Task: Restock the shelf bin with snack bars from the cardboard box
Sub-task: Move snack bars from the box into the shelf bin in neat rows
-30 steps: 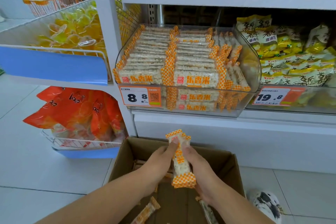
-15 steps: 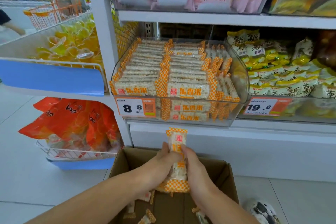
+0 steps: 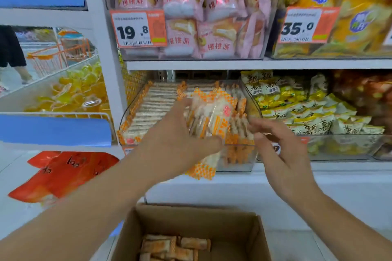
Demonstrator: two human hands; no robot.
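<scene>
Several bars [image 3: 209,119] sit bunched in your left hand [image 3: 176,144], fingers and thumb curled round the bundle. You hold it in front of the clear bin [image 3: 237,163], level with the bin's upper edge. The bundle's long axis runs steeply, top end tipped up and to the right toward the bin, bottom end hanging below your palm in front of the bin's face. Each wrapper is clear with orange-and-white checked ends; a small red seal shows near the top, and the orange characters down the side are too blurred to read.

Your right hand [image 3: 277,148] hangs just beside the bundle, at the bin's right front corner, fingers loosely spread and holding nothing. Whether the fingertips touch the bin, you cannot tell.

Inside the bin, stocked bars lie flat in rows, long axes running left to right. More bars lie in the box [image 3: 191,218] below, low in the frame.

Price tags read 19.8 [image 3: 137,28] under pink packs [image 3: 191,17] printed with red Chinese characters, and 35.0 [image 3: 308,25] on the bin to the right. Yellow bags [image 3: 307,110] with Chinese lettering fill the neighbouring bin.
</scene>
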